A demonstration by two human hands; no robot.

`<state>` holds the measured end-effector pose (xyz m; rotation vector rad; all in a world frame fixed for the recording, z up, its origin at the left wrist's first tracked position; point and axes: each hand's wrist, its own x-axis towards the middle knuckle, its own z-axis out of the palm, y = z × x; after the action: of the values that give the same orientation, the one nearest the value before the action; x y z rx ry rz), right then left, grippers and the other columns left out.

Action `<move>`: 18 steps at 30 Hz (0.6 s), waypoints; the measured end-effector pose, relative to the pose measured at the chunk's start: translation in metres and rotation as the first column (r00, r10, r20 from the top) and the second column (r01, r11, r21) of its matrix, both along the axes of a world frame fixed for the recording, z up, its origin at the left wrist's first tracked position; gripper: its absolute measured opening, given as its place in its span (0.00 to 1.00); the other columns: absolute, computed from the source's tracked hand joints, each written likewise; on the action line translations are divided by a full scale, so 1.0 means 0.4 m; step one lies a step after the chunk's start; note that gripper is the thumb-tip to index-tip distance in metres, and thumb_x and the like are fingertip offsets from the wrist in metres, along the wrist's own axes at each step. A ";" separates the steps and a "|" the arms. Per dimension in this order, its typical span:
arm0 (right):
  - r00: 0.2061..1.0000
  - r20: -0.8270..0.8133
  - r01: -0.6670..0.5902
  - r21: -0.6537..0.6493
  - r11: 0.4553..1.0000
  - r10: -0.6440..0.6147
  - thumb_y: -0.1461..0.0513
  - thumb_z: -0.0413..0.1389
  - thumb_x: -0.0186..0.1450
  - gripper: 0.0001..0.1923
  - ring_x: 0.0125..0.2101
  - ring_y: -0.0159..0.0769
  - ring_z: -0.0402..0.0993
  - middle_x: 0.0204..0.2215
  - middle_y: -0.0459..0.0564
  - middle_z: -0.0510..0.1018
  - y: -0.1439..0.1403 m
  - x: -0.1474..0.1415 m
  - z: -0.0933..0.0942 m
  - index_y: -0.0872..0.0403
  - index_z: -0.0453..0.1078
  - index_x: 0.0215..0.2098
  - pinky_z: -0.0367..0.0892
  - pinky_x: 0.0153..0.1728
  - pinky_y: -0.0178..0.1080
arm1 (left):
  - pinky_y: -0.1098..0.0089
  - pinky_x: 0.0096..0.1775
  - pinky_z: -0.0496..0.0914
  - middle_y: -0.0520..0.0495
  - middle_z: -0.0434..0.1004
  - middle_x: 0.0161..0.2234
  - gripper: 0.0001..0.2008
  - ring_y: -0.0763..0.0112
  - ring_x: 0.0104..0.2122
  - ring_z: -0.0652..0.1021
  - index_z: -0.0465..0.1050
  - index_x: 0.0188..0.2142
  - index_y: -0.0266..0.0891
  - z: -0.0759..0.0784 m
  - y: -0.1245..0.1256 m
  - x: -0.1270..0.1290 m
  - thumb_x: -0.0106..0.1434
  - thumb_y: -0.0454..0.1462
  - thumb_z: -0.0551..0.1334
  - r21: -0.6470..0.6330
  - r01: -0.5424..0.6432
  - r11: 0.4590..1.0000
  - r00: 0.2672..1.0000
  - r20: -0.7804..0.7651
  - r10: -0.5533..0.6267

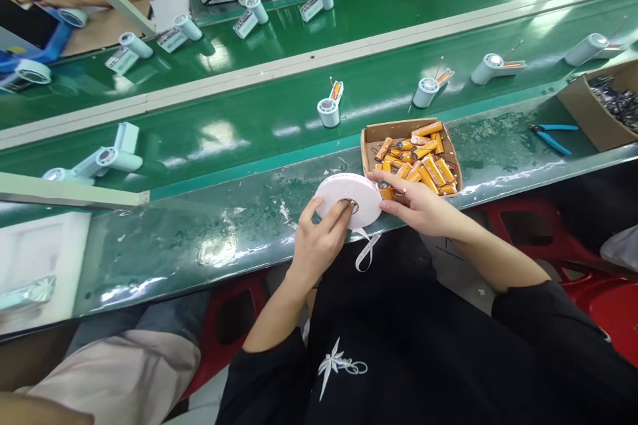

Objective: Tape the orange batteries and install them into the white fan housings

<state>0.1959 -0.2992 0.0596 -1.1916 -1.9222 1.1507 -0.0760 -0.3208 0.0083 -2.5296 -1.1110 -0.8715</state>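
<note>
Both hands (319,239) (419,206) hold the tape roll (347,198) flat, core upward.

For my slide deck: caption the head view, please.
Both hands, left hand and right hand, hold a white tape roll beside a cardboard box of orange batteries.

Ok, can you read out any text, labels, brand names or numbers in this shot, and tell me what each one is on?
No text can be read in this view.
White label cards beside the white cylinders on the far green belt: dark print, too blurred to read.
Orange cylindrical cells in the open cardboard box: markings too small to read.
White tape roll, held by the left hand and right hand: no print visible.
</note>
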 end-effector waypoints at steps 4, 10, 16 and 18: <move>0.987 0.124 0.094 0.034 0.995 -0.098 0.59 0.62 0.73 0.27 0.43 0.46 0.87 0.43 0.51 0.89 -0.007 0.024 0.013 0.50 0.74 0.69 0.80 0.52 0.47 | 0.55 0.67 0.68 0.48 0.88 0.54 0.28 0.53 0.62 0.75 0.75 0.69 0.46 0.000 -0.002 0.020 0.71 0.28 0.68 -0.015 0.008 1.000 1.000 0.001 -0.008; 0.752 -0.509 0.475 -0.025 0.880 -0.420 0.47 0.66 0.72 0.25 0.52 0.47 0.87 0.57 0.54 0.85 -0.034 -0.044 -0.035 0.46 0.73 0.63 0.82 0.57 0.49 | 0.57 0.60 0.70 0.45 0.88 0.52 0.26 0.51 0.58 0.73 0.78 0.66 0.48 -0.005 -0.026 0.061 0.69 0.34 0.73 0.016 -0.057 0.998 0.996 0.068 0.056; 0.500 -0.678 0.632 -0.139 0.762 -0.539 0.43 0.65 0.72 0.42 0.65 0.55 0.79 0.69 0.59 0.75 -0.075 -0.174 -0.098 0.39 0.53 0.76 0.80 0.61 0.60 | 0.56 0.49 0.68 0.41 0.87 0.43 0.23 0.54 0.44 0.73 0.82 0.60 0.42 -0.015 -0.062 0.103 0.68 0.42 0.76 -0.060 -0.108 0.992 0.965 0.236 0.119; 0.569 -0.640 0.558 -0.160 0.814 -0.516 0.46 0.70 0.68 0.41 0.61 0.57 0.82 0.62 0.59 0.82 -0.064 -0.125 -0.089 0.42 0.61 0.72 0.82 0.60 0.61 | 0.55 0.49 0.69 0.40 0.86 0.41 0.21 0.56 0.43 0.74 0.83 0.59 0.41 -0.009 -0.093 0.107 0.70 0.45 0.74 -0.194 -0.032 0.980 0.965 0.249 0.081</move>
<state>0.1458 -0.3246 0.0239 -1.0299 -0.9335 0.9691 -0.0333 -0.3580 0.0046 -2.5716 -1.3978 -1.1539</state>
